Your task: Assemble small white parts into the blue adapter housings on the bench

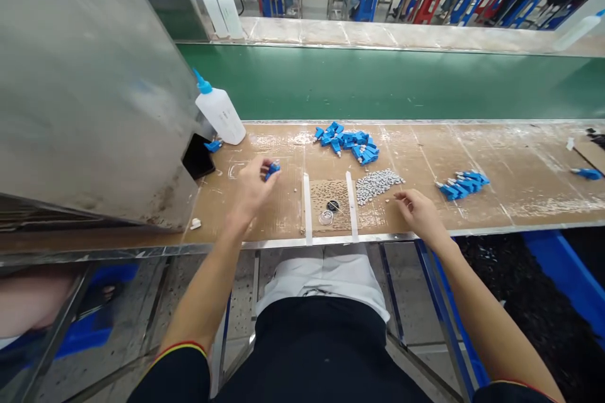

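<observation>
My left hand is closed around a small blue plastic part with a pale tip, held a little above the cardboard-covered bench. On the right, my right hand rests low over the bench with its fingers curled together; whatever may be between the fingertips is too small to make out. A heap of small grey pieces lies just left of that hand. Between my hands is a pitted cardboard pad taped down with white strips. On it sit a black round piece and a clear round piece.
Blue parts lie in a pile behind the pad and in a row at right. A white bottle with a blue nozzle leans by the metal housing. Beyond runs a green belt. Dark pieces fill a blue bin below.
</observation>
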`<state>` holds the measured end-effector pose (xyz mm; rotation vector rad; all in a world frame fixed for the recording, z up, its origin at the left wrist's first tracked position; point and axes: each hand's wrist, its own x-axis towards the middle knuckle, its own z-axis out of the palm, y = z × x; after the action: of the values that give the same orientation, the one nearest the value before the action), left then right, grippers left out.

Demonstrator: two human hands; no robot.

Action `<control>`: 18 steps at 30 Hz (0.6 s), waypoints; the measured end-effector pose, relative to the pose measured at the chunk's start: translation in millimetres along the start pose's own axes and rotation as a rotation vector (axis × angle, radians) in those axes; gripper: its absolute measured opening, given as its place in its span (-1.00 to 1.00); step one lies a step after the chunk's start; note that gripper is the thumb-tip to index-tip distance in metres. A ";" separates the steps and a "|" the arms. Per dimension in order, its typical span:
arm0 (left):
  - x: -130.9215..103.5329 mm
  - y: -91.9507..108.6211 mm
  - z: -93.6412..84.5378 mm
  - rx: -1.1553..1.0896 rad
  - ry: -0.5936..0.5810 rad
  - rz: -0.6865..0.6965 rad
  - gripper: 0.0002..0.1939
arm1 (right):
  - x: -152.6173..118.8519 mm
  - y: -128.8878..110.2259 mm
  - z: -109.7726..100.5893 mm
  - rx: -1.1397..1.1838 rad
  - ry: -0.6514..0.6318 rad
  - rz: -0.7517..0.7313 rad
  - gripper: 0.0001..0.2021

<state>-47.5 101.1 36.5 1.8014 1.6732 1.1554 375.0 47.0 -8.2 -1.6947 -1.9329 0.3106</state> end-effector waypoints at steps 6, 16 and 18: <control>-119.2 6.7 -39.7 -0.364 0.137 -0.277 -0.70 | 5.2 -16.4 17.4 0.070 -0.062 0.124 -0.78; -170.5 11.4 -22.3 -0.571 0.095 -0.386 -0.68 | 24.9 -18.1 8.9 0.032 -0.194 0.091 -0.84; -168.3 11.9 -19.8 -0.565 0.119 -0.367 -0.68 | 24.5 -16.2 2.0 0.031 -0.218 0.084 -0.82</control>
<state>-44.2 -66.5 8.9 1.0534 1.4576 1.4006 358.8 68.1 4.4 -1.7882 -2.0003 0.5756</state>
